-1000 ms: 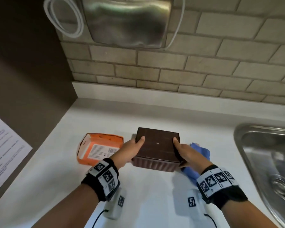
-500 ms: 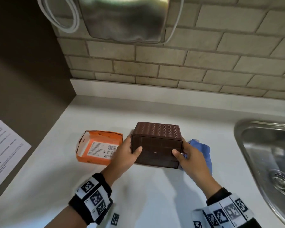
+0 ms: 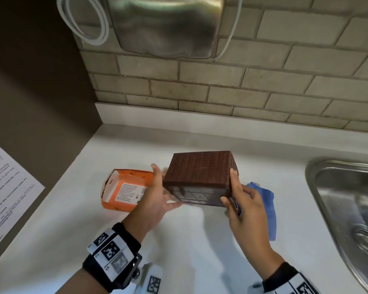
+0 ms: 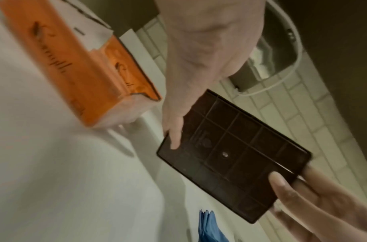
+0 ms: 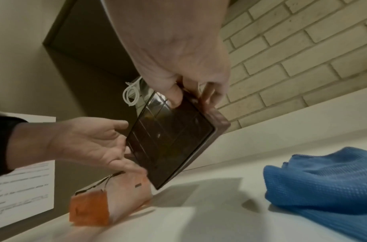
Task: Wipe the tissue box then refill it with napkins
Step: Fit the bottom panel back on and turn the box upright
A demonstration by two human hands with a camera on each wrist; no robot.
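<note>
The brown woven tissue box (image 3: 200,172) hangs tilted above the white counter (image 3: 72,219), its smooth gridded bottom (image 4: 230,155) turned toward me. My right hand (image 3: 244,209) grips the box's right end, thumb on the bottom (image 5: 172,139), fingers round the side. My left hand (image 3: 155,194) lies open against the left end, fingers straight and thumb touching the bottom edge. An orange napkin pack (image 3: 123,189), torn open, lies left of the box. The blue cloth (image 3: 268,206) lies crumpled on the counter behind my right hand.
A steel sink (image 3: 338,209) is set into the counter at the right. A steel dispenser (image 3: 166,24) with a looped white cable (image 3: 83,24) hangs on the brick wall. A dark side wall with a printed sheet (image 3: 4,187) closes the left.
The box was turned from bottom-up to bottom facing me, then lifted and tilted off the counter. My left hand has loosened from a grip to an open touch.
</note>
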